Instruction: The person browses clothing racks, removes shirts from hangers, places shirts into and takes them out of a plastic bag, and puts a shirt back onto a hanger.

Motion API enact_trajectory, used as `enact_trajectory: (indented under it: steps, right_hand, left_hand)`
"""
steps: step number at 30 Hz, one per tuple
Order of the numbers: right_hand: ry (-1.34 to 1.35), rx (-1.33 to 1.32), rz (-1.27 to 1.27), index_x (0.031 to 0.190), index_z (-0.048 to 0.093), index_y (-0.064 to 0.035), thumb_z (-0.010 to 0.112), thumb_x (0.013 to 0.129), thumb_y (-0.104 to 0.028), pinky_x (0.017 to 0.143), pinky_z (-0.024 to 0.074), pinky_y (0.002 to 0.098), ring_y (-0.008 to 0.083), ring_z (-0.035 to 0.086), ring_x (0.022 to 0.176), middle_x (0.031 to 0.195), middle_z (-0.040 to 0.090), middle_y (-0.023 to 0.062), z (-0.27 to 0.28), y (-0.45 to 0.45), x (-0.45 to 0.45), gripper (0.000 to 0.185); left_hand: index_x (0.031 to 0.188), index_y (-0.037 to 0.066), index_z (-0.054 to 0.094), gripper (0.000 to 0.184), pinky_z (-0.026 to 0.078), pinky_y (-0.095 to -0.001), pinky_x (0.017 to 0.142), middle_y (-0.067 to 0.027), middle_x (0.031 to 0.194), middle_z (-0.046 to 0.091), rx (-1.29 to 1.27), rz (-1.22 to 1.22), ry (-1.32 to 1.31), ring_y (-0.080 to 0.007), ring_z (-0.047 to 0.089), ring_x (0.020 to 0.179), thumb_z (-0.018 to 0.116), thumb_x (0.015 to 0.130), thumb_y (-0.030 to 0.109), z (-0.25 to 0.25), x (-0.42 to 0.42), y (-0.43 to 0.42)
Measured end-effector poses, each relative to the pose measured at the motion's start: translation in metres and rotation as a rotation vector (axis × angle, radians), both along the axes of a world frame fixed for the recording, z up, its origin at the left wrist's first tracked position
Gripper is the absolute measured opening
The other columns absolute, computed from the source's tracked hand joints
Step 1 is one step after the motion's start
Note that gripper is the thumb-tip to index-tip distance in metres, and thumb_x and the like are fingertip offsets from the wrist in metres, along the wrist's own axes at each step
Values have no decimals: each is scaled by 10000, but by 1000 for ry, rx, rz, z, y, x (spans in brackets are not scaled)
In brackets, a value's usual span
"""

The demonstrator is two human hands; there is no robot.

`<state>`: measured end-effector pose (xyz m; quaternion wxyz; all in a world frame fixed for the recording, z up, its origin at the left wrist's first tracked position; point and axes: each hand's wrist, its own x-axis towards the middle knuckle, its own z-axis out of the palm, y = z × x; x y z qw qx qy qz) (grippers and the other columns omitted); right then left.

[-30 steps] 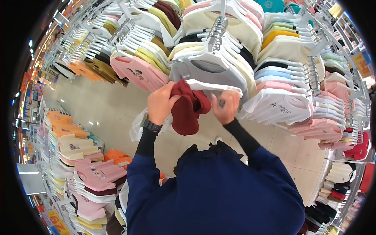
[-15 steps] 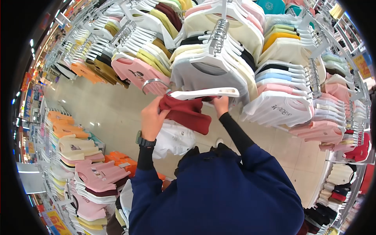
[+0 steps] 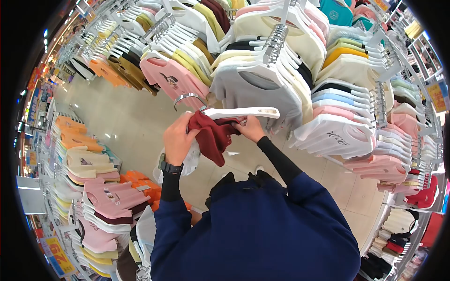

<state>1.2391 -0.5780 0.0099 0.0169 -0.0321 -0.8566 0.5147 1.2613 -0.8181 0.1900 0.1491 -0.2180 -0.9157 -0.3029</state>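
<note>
A dark red garment [image 3: 213,143] hangs bunched between my hands, in front of my chest. My left hand [image 3: 179,138] grips its left part, thumb on the fabric, just under the hook end of a white hanger [image 3: 241,112]. The metal hook [image 3: 190,97] points up and left. My right hand [image 3: 251,128] pinches the garment's right edge below the hanger. The hanger's right arm sticks out bare past the cloth. Behind my left wrist shows something white and crumpled [image 3: 191,161], partly hidden; I cannot tell what it is.
Ahead stands a rack with a grey shirt [image 3: 258,96] at the front and a pink shirt [image 3: 174,79] beside it. On the right hangs a white lettered shirt [image 3: 333,136]. Folded orange items [image 3: 143,185] and a pink shirt [image 3: 112,196] are at lower left. Tiled floor [image 3: 323,180] lies between.
My right hand has moved left, drawing the red garment's right side in along the hanger, so more of the arm is bare. The white crumpled thing now appears further left.
</note>
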Motion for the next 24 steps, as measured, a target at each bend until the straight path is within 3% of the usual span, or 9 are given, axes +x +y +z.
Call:
enact_trajectory:
  steps: [6, 9, 12, 19, 24]
  right_hand:
    - [193, 89, -123, 928, 624, 9, 713, 744, -127, 658, 548, 358, 235, 658, 703, 818, 661, 131, -21, 6, -4, 245]
    - [19, -693, -269, 902, 608, -18, 649, 733, -32, 546, 548, 320, 172, 629, 621, 778, 645, 88, -11, 28, -13, 174]
    - [86, -517, -343, 876, 583, -21, 590, 730, 23, 474, 529, 287, 124, 602, 582, 770, 632, 58, -1, 53, -17, 153]
    - [114, -189, -321, 840, 593, -21, 604, 716, -39, 518, 507, 300, 132, 616, 572, 747, 641, 60, 47, 63, -9, 126]
    - [85, -199, -383, 835, 619, -34, 609, 716, -57, 551, 499, 316, 173, 631, 594, 764, 660, 65, 29, 83, -27, 121]
  left_hand:
    - [1093, 47, 609, 362, 495, -404, 735, -154, 970, 655, 36, 36, -46, -376, 615, 870, 723, 754, 95, -8, 3, -24]
    - [1098, 37, 615, 368, 497, -411, 743, -164, 977, 658, 32, 56, -37, -382, 620, 877, 729, 752, 95, -12, 5, -37]
    - [1097, 44, 622, 370, 497, -416, 741, -164, 977, 661, 1, 94, -5, -385, 624, 875, 737, 751, 104, -28, 6, -53]
    - [1092, 70, 631, 378, 495, -418, 716, -139, 956, 660, -23, 154, 33, -369, 631, 849, 750, 734, 94, -43, 9, -52]
    - [1095, 110, 635, 403, 491, -411, 706, -99, 954, 636, -60, 51, 72, -349, 624, 844, 754, 711, 90, -40, 8, -51]
